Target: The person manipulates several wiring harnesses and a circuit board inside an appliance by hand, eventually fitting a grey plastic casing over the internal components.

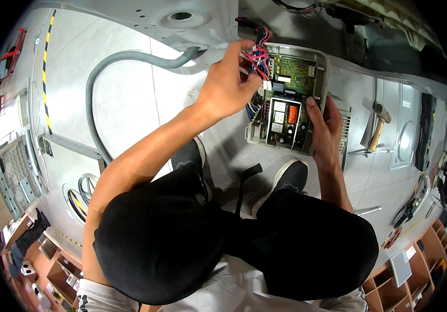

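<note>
A green circuit board (291, 70) sits in a shallow pale plastic housing (321, 73), held tilted between my hands above my shoes. Dark components and an orange coil (292, 114) show on its lower half. My left hand (226, 88) is closed at the board's upper left, thumb and fingers around a bundle of coloured wires (258, 58); the connector under the fingertips is partly hidden. My right hand (327, 125) grips the housing's right edge, thumb on the front and fingers behind it. More wires (253, 108) hang along the left side.
A grey corrugated hose (94, 86) curves from a large pale metal panel (202, 21) at the top. A hammer (379, 122) lies to the right, near metal rods. Behind the housing is a slatted part (345, 122). My black-clad knees (156, 244) are below; wooden shelving (421, 260) stands at lower right.
</note>
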`<action>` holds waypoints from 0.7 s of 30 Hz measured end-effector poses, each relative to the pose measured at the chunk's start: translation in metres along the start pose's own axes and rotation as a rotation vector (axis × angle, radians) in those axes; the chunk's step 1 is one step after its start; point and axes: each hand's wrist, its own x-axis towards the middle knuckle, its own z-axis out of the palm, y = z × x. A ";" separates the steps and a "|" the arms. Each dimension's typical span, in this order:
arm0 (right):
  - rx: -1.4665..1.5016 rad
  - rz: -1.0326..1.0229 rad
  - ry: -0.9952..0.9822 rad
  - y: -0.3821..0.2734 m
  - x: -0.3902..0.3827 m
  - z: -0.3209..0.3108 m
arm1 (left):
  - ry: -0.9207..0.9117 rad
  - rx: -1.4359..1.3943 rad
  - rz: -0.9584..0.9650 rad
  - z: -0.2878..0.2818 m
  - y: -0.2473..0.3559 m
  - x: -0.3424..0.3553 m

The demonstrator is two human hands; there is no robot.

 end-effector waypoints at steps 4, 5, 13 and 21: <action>0.008 0.009 -0.003 -0.001 0.001 0.000 | 0.063 -0.066 0.008 0.005 -0.010 0.003; 0.003 0.016 -0.005 -0.001 0.001 0.000 | 0.063 -0.025 -0.001 0.004 -0.008 0.004; -0.049 -0.021 -0.014 -0.002 0.000 -0.002 | 0.032 -0.006 -0.096 0.001 0.004 0.003; 0.047 0.004 0.023 0.002 0.002 -0.004 | 0.000 -0.677 -0.454 0.010 -0.001 0.000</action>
